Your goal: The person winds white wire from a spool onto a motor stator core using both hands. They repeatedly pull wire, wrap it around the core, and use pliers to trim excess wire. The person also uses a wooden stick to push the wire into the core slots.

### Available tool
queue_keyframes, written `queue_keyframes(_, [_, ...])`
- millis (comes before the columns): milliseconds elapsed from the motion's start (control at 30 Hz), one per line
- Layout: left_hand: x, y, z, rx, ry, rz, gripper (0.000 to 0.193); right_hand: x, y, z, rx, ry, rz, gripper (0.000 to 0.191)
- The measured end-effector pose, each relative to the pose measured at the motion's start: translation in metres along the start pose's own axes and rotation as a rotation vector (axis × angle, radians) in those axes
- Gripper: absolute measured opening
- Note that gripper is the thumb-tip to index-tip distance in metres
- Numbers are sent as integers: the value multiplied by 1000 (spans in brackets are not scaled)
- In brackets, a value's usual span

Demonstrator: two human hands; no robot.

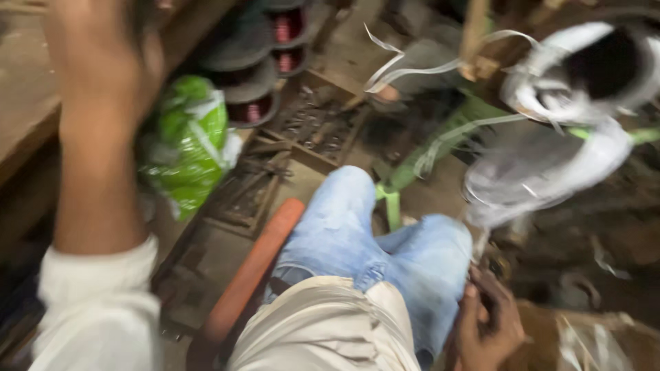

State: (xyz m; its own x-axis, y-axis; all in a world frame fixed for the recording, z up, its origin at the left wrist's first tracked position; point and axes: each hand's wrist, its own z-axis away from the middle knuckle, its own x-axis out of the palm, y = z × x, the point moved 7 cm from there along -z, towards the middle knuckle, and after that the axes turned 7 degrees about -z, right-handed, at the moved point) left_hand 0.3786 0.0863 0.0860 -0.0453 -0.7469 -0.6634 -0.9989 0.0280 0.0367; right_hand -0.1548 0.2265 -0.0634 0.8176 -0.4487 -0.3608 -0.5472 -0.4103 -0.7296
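Two hands are in the shot, well apart, and the picture is blurred. The left hand (103, 48) is raised high at the upper left, white sleeve (96, 309) pushed back on the forearm; its fingers run out of the top of the frame, so whether it grips anything cannot be told. It hovers by the edge of a wooden surface (27, 103), just beside a crumpled green plastic bag (185, 137).

Down at the lower right, the right hand (488, 323) sits beside the knee in light blue jeans (385, 240), fingers curled in around something small and dark; what it is cannot be made out.

Between the hands, an orange rounded bar (251, 268) runs along the left thigh. Ahead lie spools of reddish wire (265, 69) and a wooden tray of dark metal bits (313, 124). White plastic strapping (550, 103) lies looped in a heap at the upper right, over a green frame (412, 168).
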Motion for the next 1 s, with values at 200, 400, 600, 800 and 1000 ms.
queue_keyframes(200, [2, 251, 75, 660, -481, 910, 41, 7, -16, -28, 47, -101, -572, 40])
queue_keyframes(400, [26, 340, 84, 696, -680, 1174, 24, -28, -34, -43, -40, -140, -393, 9])
queue_keyframes(600, [66, 344, 59, 566, -446, 934, 29, -128, -34, -70, -363, 410, -322, 18])
queue_keyframes(800, [58, 379, 13, 561, 79, 694, 69, -78, -78, -124, -644, 101, 373, 22])
queue_keyframes(1000, [98, 434, -25, 328, -92, 520, 77, -47, -95, -168, -700, -3, 469, 27])
